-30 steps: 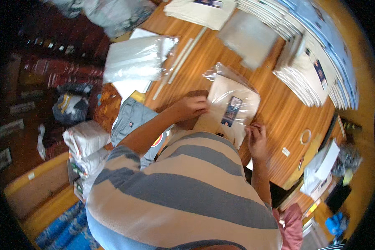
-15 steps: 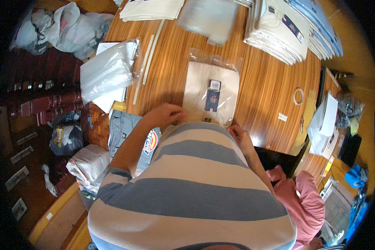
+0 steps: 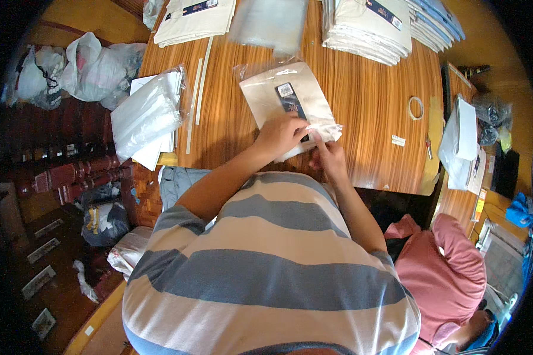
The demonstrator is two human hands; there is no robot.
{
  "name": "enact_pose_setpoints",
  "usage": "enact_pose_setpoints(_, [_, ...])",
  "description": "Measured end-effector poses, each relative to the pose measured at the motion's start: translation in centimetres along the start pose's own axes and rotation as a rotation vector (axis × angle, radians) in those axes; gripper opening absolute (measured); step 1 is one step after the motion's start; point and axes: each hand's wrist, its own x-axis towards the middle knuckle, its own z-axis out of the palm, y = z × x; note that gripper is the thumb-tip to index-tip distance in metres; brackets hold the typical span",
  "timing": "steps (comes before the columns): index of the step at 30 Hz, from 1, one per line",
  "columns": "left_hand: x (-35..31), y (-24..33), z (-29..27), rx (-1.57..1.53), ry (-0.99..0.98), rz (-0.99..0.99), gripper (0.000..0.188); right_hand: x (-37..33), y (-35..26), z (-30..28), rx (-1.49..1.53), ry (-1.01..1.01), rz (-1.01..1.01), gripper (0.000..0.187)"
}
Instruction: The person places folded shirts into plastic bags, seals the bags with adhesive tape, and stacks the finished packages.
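A folded beige garment (image 3: 314, 97) lies tilted inside a clear plastic bag (image 3: 266, 72), with a dark blue label (image 3: 287, 97) on its front. My left hand (image 3: 281, 136) rests across the near part of the package, its fingers closed at the bag's bunched end and covering the lower part of the label. At the near right corner, my right hand (image 3: 328, 157) pinches the crumpled plastic between thumb and fingers. The two hands are almost touching.
Stacked beige garments (image 3: 367, 29) and blue ones (image 3: 435, 23) fill the far right. More beige garments (image 3: 195, 23) and clear bags (image 3: 269, 23) lie at the back. Plastic sleeves (image 3: 148, 112) sit left; a tape ring (image 3: 416, 108) lies right. A person in pink (image 3: 438, 272) is nearby.
The bagged garment has turned, its far end swinging left. Both hands have come together on its near end, and the plastic there is now bunched up.
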Motion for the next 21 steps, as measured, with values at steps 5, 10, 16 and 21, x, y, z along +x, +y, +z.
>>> enact_pose_setpoints(5, [-1.1,3.6,1.2,0.009,-0.028,0.343,0.016,4.2,1.1,4.0,0.769,0.006,-0.123,0.039])
enact_pose_setpoints(10, [-3.1,4.3,-1.6,0.023,-0.293,0.434,0.042,1.9,1.3,4.3,0.379,0.016,-0.216,0.038])
enact_pose_setpoints(16, [-6.3,-2.5,-5.7,0.185,-0.201,0.456,0.084,-0.5,4.1,1.9,0.286,-0.117,-0.152,0.029])
enact_pose_setpoints(21, [-10.3,-6.7,-2.1,0.424,-0.242,0.477,0.069,-3.3,6.2,-4.0,-0.333,0.006,-0.051,0.023])
